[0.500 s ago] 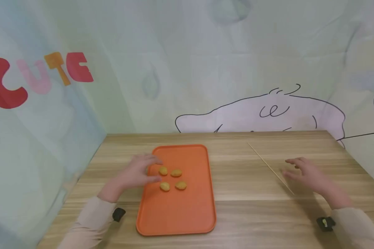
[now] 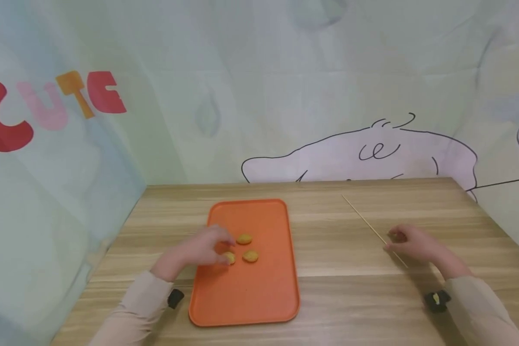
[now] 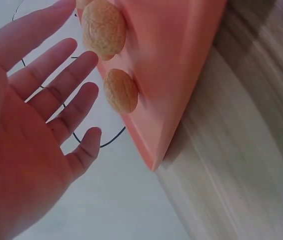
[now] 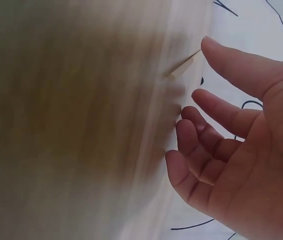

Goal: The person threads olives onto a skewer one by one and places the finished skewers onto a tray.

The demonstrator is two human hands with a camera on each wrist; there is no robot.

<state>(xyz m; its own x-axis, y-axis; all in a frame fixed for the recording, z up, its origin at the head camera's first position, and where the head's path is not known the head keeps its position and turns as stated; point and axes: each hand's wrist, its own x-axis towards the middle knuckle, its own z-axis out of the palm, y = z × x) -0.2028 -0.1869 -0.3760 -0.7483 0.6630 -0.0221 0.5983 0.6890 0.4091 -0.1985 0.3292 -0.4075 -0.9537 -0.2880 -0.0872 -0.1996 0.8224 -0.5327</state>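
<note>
My left hand (image 2: 199, 249) reaches over the left side of an orange tray (image 2: 251, 298), thumb and fingers apart around golden-brown wrinkled balls. Its thumb overlaps the near-left ball (image 2: 230, 258) in the head view; another ball is hidden behind the fingers. To their right lie a far ball (image 2: 244, 239) and a near ball (image 2: 250, 256). In the left wrist view the palm is spread beside a ball (image 3: 120, 91). My right hand (image 2: 417, 245) is low over a thin wooden skewer (image 2: 363, 218). Its thumb tip is right at the stick (image 4: 184, 63), with a gap to the loosely bent fingers.
The tray lies flat on the left half of a wooden table (image 2: 320, 298). A printed curtain (image 2: 190, 96) hangs behind the table and along its left side. Small black devices are strapped at both wrists.
My left hand has moved right and slightly nearer, now covering the far-left ball. My right hand has moved left to the skewer, its thumb and fingers drawing closer together.
</note>
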